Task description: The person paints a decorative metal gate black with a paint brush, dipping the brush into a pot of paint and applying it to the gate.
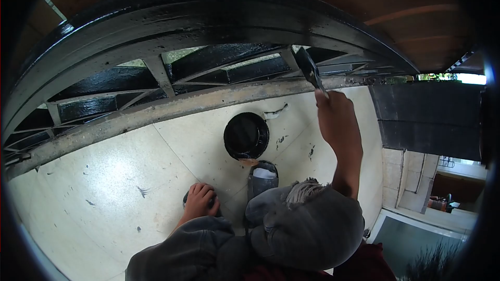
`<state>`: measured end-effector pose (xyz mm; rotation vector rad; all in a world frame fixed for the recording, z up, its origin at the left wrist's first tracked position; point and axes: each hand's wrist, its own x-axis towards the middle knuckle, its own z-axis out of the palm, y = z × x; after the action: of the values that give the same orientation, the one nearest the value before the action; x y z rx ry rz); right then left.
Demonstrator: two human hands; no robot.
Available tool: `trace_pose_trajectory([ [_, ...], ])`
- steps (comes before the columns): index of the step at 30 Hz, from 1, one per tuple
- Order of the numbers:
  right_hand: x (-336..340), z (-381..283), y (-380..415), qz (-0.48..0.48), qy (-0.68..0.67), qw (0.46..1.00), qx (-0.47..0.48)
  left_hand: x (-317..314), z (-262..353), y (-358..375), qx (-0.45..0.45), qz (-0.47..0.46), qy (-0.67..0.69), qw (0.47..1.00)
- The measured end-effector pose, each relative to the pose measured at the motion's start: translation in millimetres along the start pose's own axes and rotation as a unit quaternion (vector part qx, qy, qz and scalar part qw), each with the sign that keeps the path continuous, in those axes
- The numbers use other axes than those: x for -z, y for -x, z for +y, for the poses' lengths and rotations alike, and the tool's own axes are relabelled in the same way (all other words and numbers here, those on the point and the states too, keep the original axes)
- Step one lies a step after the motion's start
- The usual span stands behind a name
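Note:
My right hand (337, 117) is closed around the handle of a black-coated paintbrush (309, 67). The brush points up at the gate, its bristle end overlapping a grey crossbar beneath the glossy black rail (234, 8). On the floor to the left of that hand stands a round bucket (246, 136) with black paint inside. Low in the view, my left hand (200, 199) lies over the toe of a dark shoe, fingers resting on top with no tool in them. My other shoe (263, 173) is close to the bucket.
Black smears mark the pale tiled floor (120, 171). A worn concrete ledge (192, 105) runs along the gate's foot. At right are a dark panel (429, 119) and a glass-topped surface (411, 239). My bent knees in torn grey jeans (307, 229) fill the lower middle.

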<state>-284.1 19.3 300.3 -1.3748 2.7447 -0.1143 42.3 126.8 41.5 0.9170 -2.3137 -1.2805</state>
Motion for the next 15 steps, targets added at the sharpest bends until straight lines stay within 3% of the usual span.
trace_pose_trajectory([
  [1,5,-2,2,-0.061,-0.044,0.993,-0.091,0,1,0,0.002,-0.001,0.004,1.0],
  [3,5,-2,-6,-0.062,-0.052,0.992,-0.1,1,1,0,0.002,-0.001,-0.001,1.0],
  [6,-9,2,-17,-0.014,-0.006,1.0,-0.007,2,4,1,0.0,-0.005,-0.004,1.0],
  [9,7,-1,11,-0.039,-0.066,0.996,-0.046,-1,4,-4,0.009,0.002,0.006,1.0],
  [12,0,-5,-6,-0.026,-0.028,0.998,-0.039,-1,2,-2,-0.007,0.013,0.003,1.0],
  [15,-6,6,6,0.016,0.057,0.997,0.043,-1,3,-2,-0.005,0.005,-0.015,1.0],
])
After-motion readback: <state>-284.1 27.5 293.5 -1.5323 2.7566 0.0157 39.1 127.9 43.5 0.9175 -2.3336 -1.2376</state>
